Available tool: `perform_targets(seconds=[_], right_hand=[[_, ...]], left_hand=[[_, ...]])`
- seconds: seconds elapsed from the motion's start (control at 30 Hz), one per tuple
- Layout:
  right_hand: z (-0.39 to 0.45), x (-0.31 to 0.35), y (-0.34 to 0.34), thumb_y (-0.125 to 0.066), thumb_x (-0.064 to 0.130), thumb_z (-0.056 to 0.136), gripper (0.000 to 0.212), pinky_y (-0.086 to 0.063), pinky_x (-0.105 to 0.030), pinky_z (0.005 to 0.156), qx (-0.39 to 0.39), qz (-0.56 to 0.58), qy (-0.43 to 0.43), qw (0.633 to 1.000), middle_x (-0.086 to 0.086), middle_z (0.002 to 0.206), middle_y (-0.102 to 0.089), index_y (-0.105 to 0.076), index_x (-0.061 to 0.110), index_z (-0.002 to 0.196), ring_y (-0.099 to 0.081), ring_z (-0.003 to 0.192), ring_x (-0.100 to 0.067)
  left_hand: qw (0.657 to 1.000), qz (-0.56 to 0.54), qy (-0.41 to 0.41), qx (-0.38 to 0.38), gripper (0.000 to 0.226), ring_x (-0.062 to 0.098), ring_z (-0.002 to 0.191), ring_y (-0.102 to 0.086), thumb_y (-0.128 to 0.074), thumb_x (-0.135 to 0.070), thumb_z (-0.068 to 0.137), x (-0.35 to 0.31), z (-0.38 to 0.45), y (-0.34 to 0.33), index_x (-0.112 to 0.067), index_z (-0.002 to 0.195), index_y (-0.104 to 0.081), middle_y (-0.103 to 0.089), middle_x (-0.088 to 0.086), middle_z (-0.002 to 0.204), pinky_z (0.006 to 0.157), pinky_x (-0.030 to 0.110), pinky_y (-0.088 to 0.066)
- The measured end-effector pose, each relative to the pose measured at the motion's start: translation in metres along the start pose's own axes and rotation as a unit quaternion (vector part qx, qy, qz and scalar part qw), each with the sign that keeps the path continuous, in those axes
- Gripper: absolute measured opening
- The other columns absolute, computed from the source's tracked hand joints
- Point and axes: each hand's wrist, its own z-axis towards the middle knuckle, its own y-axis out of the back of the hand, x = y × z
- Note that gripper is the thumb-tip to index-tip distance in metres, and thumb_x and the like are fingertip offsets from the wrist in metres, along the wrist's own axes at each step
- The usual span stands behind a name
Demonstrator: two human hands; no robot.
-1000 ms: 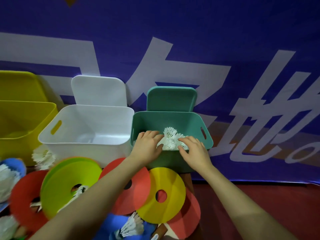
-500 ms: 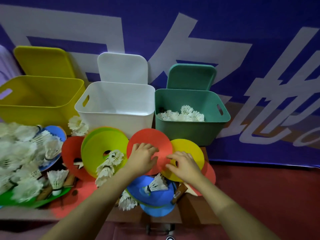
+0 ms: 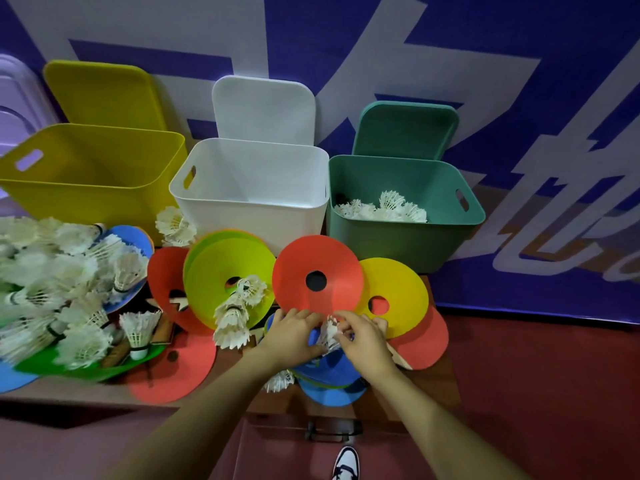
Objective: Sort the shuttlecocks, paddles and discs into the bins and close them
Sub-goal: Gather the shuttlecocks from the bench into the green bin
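Note:
Three open bins stand in a row: yellow bin point(image 3: 86, 188), white bin point(image 3: 249, 216), green bin point(image 3: 398, 244) with several shuttlecocks point(image 3: 384, 209) inside. Flat discs lie in front: a red disc point(image 3: 332, 271), a lime disc point(image 3: 214, 282), a yellow disc point(image 3: 398, 289), blue discs point(image 3: 332, 386). My left hand point(image 3: 294, 336) and right hand point(image 3: 363, 337) meet over the blue discs, both with fingers curled round one white shuttlecock point(image 3: 329, 332). A big heap of shuttlecocks point(image 3: 59, 289) lies at left. A paddle handle point(image 3: 116, 353) pokes out under the heap.
Each bin's lid leans on the blue banner behind it: yellow lid point(image 3: 104, 95), white lid point(image 3: 263, 109), green lid point(image 3: 405, 133). Stacked shuttlecocks point(image 3: 235, 313) lie on the lime disc. The brown table point(image 3: 443, 379) ends at right above red floor. My shoe point(image 3: 346, 462) shows below.
The hands left the green bin, where they dropped shuttlecocks, came back down to the blue discs and closed round another shuttlecock. The camera tilted down and left.

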Motion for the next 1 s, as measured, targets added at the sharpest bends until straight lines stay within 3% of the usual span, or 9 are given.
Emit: perform_targets(seconds=[0.17,0.3,0.43,0.5,0.57,0.7,0.8,0.9,1.0], right_hand=[[0.013,0.021,0.014,-0.068,0.016,0.083,0.034,-0.028,-0.027,0.090,-0.064,0.107,0.012,0.992,0.016,0.076,-0.060,-0.062,0.027,0.114,-0.058,0.087,-0.010],[0.024,0.043,0.023,-0.069,0.006,0.080,0.031,-0.047,-0.030,0.085,-0.066,0.226,0.018,0.972,0.012,0.077,-0.063,-0.065,0.027,0.104,-0.061,0.082,-0.008],[0.040,0.060,0.026,-0.066,0.001,0.080,0.035,-0.050,-0.023,0.080,-0.051,0.257,0.046,0.964,0.009,0.082,-0.064,-0.064,0.029,0.101,-0.061,0.083,-0.010],[0.054,0.064,0.023,-0.066,0.003,0.081,0.036,-0.050,-0.026,0.079,-0.042,0.248,0.066,0.966,0.008,0.081,-0.063,-0.063,0.034,0.100,-0.060,0.082,-0.012],[0.069,0.067,0.019,-0.067,0.008,0.081,0.034,-0.049,-0.028,0.078,-0.037,0.235,0.088,0.967,0.009,0.080,-0.062,-0.063,0.037,0.098,-0.057,0.078,-0.012],[0.099,0.071,0.009,-0.068,0.014,0.082,0.024,-0.050,-0.033,0.078,-0.012,0.199,0.119,0.973,0.013,0.086,-0.056,-0.067,0.018,0.106,-0.055,0.076,-0.008],[0.112,0.076,-0.005,-0.061,0.033,0.081,0.033,-0.047,-0.042,0.085,0.022,0.132,0.128,0.983,0.008,0.095,-0.059,-0.066,0.019,0.110,-0.057,0.087,-0.015],[0.117,0.087,-0.023,-0.048,0.053,0.079,0.052,-0.037,-0.034,0.093,0.058,0.044,0.135,0.988,0.003,0.113,-0.060,-0.061,0.023,0.120,-0.054,0.107,-0.020],[0.124,0.099,-0.042,-0.046,0.059,0.086,0.056,-0.029,-0.033,0.096,0.084,-0.060,0.142,0.984,0.002,0.129,-0.054,-0.049,0.027,0.133,-0.046,0.121,-0.021]], left_hand=[[0.992,-0.080,-0.013,-0.101,0.079,0.018,0.123,-0.042,-0.061,-0.048,0.083,0.004,-0.006,0.008,-0.022,0.146,-0.021,-0.048,-0.004,0.134,0.099,0.033,-0.023],[0.970,-0.158,-0.012,-0.185,0.077,0.014,0.128,-0.040,-0.063,-0.043,0.084,0.010,-0.007,0.019,-0.020,0.146,-0.023,-0.044,-0.005,0.141,0.099,0.030,-0.023],[0.959,-0.163,0.002,-0.230,0.069,0.016,0.125,-0.044,-0.055,-0.048,0.087,0.022,-0.004,0.034,-0.022,0.145,-0.028,-0.047,-0.002,0.137,0.097,0.032,-0.028],[0.956,-0.144,0.023,-0.256,0.069,0.020,0.116,-0.050,-0.043,-0.056,0.083,0.030,-0.003,0.040,-0.021,0.142,-0.033,-0.053,0.001,0.127,0.091,0.034,-0.032],[0.949,-0.122,0.063,-0.285,0.066,0.024,0.111,-0.053,-0.047,-0.053,0.084,0.041,-0.002,0.046,-0.019,0.141,-0.037,-0.055,0.003,0.122,0.087,0.036,-0.034],[0.930,-0.097,0.171,-0.311,0.064,0.030,0.111,-0.053,-0.063,-0.037,0.087,0.070,-0.002,0.056,-0.013,0.141,-0.038,-0.057,0.008,0.122,0.087,0.040,-0.036],[0.918,-0.078,0.222,-0.319,0.063,0.036,0.106,-0.057,-0.064,-0.036,0.084,0.092,-0.005,0.059,-0.007,0.137,-0.043,-0.060,0.014,0.118,0.082,0.045,-0.040],[0.906,-0.079,0.246,-0.335,0.067,0.036,0.109,-0.055,-0.065,-0.035,0.085,0.109,-0.011,0.065,-0.007,0.140,-0.037,-0.058,0.014,0.122,0.083,0.046,-0.040],[0.905,-0.069,0.253,-0.335,0.073,0.037,0.093,-0.057,-0.064,-0.035,0.084,0.127,-0.014,0.075,-0.012,0.145,-0.031,-0.061,0.014,0.106,0.074,0.044,-0.040]])
